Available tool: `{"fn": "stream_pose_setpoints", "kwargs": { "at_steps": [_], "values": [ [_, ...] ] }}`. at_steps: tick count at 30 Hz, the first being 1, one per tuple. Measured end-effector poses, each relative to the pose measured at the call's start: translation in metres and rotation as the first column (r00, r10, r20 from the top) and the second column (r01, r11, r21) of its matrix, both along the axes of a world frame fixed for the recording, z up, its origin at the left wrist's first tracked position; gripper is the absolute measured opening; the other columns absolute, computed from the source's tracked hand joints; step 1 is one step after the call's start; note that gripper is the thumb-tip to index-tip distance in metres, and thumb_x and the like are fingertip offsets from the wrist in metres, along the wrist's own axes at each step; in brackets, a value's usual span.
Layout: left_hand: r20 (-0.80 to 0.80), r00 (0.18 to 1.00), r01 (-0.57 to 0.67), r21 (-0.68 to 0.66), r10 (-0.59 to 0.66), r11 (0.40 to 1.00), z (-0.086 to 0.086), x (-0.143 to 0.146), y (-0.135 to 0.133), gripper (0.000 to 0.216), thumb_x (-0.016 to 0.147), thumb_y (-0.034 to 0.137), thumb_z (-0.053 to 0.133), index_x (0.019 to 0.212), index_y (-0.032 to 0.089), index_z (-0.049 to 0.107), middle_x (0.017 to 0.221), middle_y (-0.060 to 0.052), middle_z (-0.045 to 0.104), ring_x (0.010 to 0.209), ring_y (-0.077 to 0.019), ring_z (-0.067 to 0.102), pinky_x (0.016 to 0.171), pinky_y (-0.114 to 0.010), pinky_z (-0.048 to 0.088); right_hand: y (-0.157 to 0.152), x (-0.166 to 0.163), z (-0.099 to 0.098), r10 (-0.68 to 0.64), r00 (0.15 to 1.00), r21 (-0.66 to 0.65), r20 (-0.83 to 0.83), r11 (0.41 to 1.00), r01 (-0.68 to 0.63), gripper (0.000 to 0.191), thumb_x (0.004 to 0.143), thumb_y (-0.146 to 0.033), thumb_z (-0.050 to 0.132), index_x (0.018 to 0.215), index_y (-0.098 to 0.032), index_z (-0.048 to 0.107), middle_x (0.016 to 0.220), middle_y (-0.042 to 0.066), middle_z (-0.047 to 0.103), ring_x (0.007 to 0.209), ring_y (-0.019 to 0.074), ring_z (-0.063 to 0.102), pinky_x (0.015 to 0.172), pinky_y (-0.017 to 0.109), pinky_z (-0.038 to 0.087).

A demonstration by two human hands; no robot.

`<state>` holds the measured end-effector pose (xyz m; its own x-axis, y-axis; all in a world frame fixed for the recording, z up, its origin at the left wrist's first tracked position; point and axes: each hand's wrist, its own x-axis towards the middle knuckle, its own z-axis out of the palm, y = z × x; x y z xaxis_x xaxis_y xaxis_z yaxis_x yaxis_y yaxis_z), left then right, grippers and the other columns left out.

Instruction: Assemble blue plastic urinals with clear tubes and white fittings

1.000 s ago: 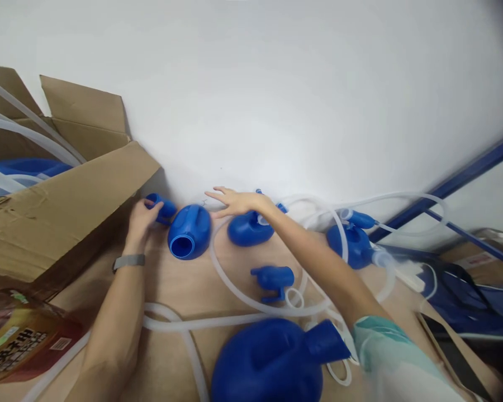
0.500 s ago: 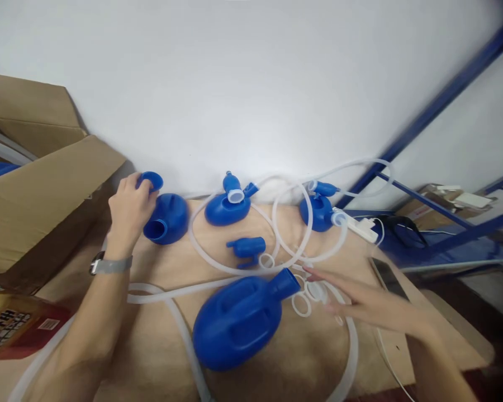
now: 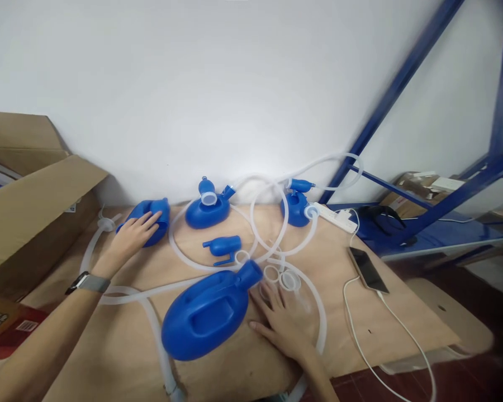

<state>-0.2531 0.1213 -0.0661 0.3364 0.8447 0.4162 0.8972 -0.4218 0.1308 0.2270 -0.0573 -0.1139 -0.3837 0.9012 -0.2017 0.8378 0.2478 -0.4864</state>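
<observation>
Blue plastic bottle (image 3: 155, 205), in the head view, lies under the left hand (image 3: 134, 234), whose fingers drape spread over it; their grip cannot be told; the right hand (image 3: 284, 329), fingers parted and holding nothing visible, is low over the counter (image 3: 235, 371), just right of the larger blue bottle (image 3: 205, 317); its fingertips are near a clear ring (image 3: 271, 267).

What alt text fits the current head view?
A person's left hand lies over a blue bottle near a white wall; the right hand is beside round pale parts and a nearer blue bottle. Pale tubing crosses the table.
</observation>
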Motion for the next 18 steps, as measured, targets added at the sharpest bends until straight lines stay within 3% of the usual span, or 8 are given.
{"fn": "stream_pose_setpoints", "kwargs": {
  "at_steps": [4, 6, 8, 10, 12, 15, 18],
  "values": [
    [0.004, 0.998, -0.055, -0.01, 0.055, 0.998, 0.007, -0.021, 0.009, 0.019, 0.081, 0.018, 0.048, 0.082, 0.024, 0.066, 0.147, -0.016, 0.066, 0.131, -0.0426, 0.06, 0.098, -0.057, 0.049, 0.008, 0.002, 0.005, 0.052, 0.999, -0.027, 0.008, 0.998, -0.052, 0.081, 0.097, -0.069, 0.059, 0.167, -0.037, 0.034, 0.178, 0.01, 0.026, 0.166, 0.0389, 0.017, 0.133, 0.065, 0.014],
    [0.031, 0.996, -0.078, -0.001, 0.078, 0.997, 0.011, -0.036, 0.012, 0.015, 0.084, 0.025, 0.048, 0.08, 0.025, 0.062, 0.141, -0.015, 0.07, 0.13, -0.0427, 0.06, 0.097, -0.056, 0.05, 0.012, 0.005, 0.005, 0.063, 0.998, -0.01, -0.024, 0.998, -0.063, 0.077, 0.096, -0.067, 0.062, 0.164, -0.035, 0.043, 0.176, 0.01, 0.031, 0.165, 0.039, 0.021, 0.133, 0.063, 0.019],
    [0.056, 0.994, -0.099, 0.006, 0.099, 0.995, 0.014, -0.049, 0.015, 0.016, 0.086, 0.03, 0.045, 0.081, 0.025, 0.06, 0.136, -0.013, 0.073, 0.128, -0.0422, 0.061, 0.098, -0.059, 0.049, 0.019, 0.008, 0.002, 0.038, 0.991, 0.063, -0.13, 0.998, -0.03, 0.059, 0.099, -0.057, 0.061, 0.153, -0.032, 0.06, 0.169, 0.01, 0.044, 0.16, 0.0361, 0.035, 0.131, 0.058, 0.03],
    [0.062, 0.992, -0.112, 0.011, 0.111, 0.994, 0.015, -0.056, 0.015, 0.019, 0.088, 0.032, 0.042, 0.082, 0.025, 0.059, 0.135, -0.013, 0.073, 0.126, -0.0426, 0.061, 0.099, -0.063, 0.047, 0.027, 0.011, 0.001, -0.044, 0.954, 0.122, -0.297, 0.989, 0.084, 0.042, 0.103, -0.046, 0.052, 0.135, -0.03, 0.073, 0.15, 0.011, 0.064, 0.143, 0.032, 0.058, 0.122, 0.052, 0.046],
    [0.041, 0.994, -0.104, 0.023, 0.103, 0.994, 0.01, -0.052, 0.012, 0.021, 0.088, 0.031, 0.041, 0.083, 0.024, 0.061, 0.14, -0.014, 0.071, 0.13, -0.0436, 0.059, 0.1, -0.064, 0.045, 0.039, 0.016, 0.004, -0.185, 0.869, 0.124, -0.458, 0.955, 0.269, 0.038, 0.103, -0.043, 0.046, 0.118, -0.029, 0.078, 0.126, 0.011, 0.077, 0.121, 0.0305, 0.072, 0.108, 0.049, 0.057],
    [0.014, 0.999, -0.05, 0.056, 0.049, 0.997, -0.006, -0.03, 0.0, 0.022, 0.087, 0.026, 0.046, 0.086, 0.025, 0.068, 0.143, -0.015, 0.069, 0.136, -0.0418, 0.058, 0.099, -0.057, 0.048, 0.065, 0.019, 0.02, -0.324, 0.712, 0.079, -0.624, 0.879, 0.469, 0.036, 0.099, -0.053, 0.054, 0.109, -0.028, 0.078, 0.105, 0.011, 0.081, 0.103, 0.0316, 0.078, 0.093, 0.047, 0.063],
    [-0.041, 0.999, -0.023, 0.065, 0.025, 0.998, -0.024, -0.008, -0.015, 0.025, 0.085, 0.017, 0.05, 0.086, 0.025, 0.074, 0.142, -0.017, 0.07, 0.125, -0.0403, 0.065, 0.089, -0.05, 0.053, 0.104, 0.009, 0.043, -0.265, 0.674, 0.058, -0.69, 0.908, 0.416, 0.041, 0.096, -0.057, 0.06, 0.119, -0.026, 0.075, 0.102, 0.01, 0.08, 0.097, 0.0283, 0.079, 0.088, 0.043, 0.064]
  ]
}}
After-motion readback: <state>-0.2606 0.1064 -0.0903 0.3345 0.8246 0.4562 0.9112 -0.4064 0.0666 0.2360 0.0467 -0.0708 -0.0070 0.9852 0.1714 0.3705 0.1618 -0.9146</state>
